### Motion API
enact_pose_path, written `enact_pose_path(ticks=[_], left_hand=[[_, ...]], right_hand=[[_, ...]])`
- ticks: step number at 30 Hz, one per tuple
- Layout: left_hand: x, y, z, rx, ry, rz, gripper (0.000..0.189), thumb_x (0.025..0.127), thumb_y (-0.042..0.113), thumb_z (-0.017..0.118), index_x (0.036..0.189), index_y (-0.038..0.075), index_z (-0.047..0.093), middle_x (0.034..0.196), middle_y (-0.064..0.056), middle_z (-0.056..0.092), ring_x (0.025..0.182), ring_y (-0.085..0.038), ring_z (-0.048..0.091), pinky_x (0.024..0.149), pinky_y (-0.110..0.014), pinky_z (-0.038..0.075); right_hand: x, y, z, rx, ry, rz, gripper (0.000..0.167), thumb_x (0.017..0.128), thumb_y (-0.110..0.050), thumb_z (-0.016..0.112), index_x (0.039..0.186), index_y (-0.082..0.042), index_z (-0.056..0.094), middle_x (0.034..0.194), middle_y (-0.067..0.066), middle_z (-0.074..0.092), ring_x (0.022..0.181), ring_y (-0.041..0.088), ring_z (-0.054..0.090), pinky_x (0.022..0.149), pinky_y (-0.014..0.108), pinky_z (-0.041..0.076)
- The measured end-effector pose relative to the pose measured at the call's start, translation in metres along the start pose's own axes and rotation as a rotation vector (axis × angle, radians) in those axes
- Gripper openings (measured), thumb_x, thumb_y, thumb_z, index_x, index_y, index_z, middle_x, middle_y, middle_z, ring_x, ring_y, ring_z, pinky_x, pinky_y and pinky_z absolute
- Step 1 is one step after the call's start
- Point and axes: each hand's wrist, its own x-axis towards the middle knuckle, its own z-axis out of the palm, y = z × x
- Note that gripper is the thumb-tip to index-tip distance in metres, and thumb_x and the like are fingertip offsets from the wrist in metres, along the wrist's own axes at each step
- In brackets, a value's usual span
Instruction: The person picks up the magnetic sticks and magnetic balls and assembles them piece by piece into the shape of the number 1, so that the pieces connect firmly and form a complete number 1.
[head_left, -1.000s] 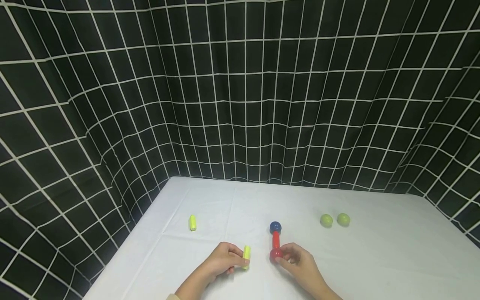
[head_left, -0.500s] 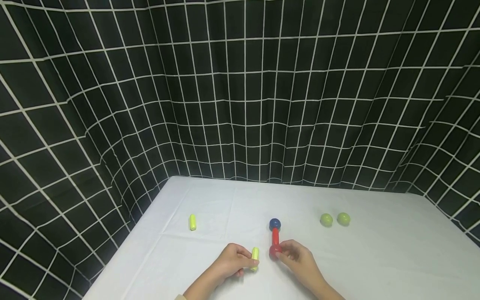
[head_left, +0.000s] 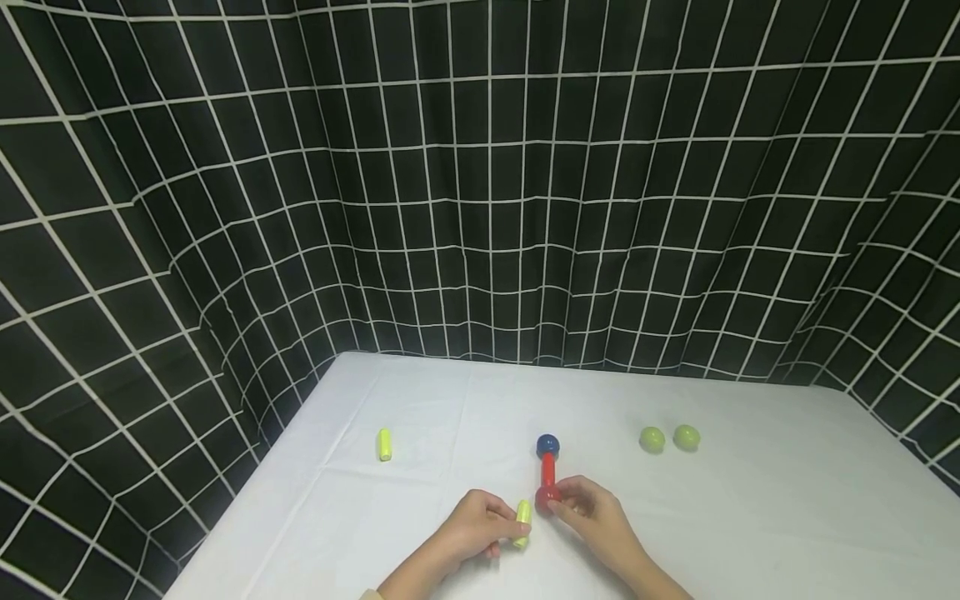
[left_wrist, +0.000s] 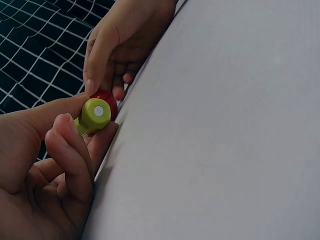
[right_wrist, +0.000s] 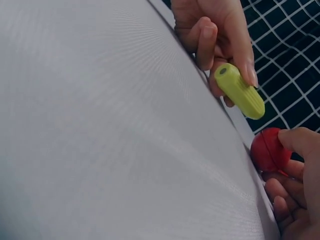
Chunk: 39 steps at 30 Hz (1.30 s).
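Note:
My left hand (head_left: 480, 527) pinches a yellow-green ribbed stick (right_wrist: 241, 92) between thumb and fingers. A round pale disc (left_wrist: 99, 111) shows on the stick's end in the left wrist view. Just to the right, my right hand (head_left: 596, 521) grips a red ball (right_wrist: 270, 150) by its side with thumb and fingertips. A red stick (head_left: 548, 469) runs away from this ball to a blue ball (head_left: 547, 446), the three joined in a line. The yellow-green stick is close beside the red ball, with a small gap between them in the right wrist view.
A second yellow-green stick (head_left: 385, 445) lies at the left of the white-covered table (head_left: 450, 400). Two light green balls, a nearer-left one (head_left: 652, 439) and a right one (head_left: 686, 437), sit at the back right. A black curtain with white grid lines (head_left: 487, 208) encloses the table.
My left hand has moved right with the yellow-green stick, closing on the red ball. My right hand has shifted the joined balls and red stick slightly away and to the left.

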Motion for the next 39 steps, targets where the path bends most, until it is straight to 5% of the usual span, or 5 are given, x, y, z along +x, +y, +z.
enact_pose_path(ticks=[39], left_hand=[[0.004, 0.009, 0.027, 0.009, -0.002, 0.044, 0.019, 0.074, 0.023, 0.076, 0.072, 0.007, 0.066, 0.048, 0.008, 0.05, 0.036, -0.001, 0.039, 0.039, -0.012, 0.035]], right_hand=[[0.003, -0.001, -0.001, 0.04, -0.026, -0.032, 0.029, 0.079, -0.027, 0.072, 0.098, -0.006, 0.064, 0.084, 0.001, 0.067, 0.067, 0.007, 0.056, 0.059, 0.018, 0.046]])
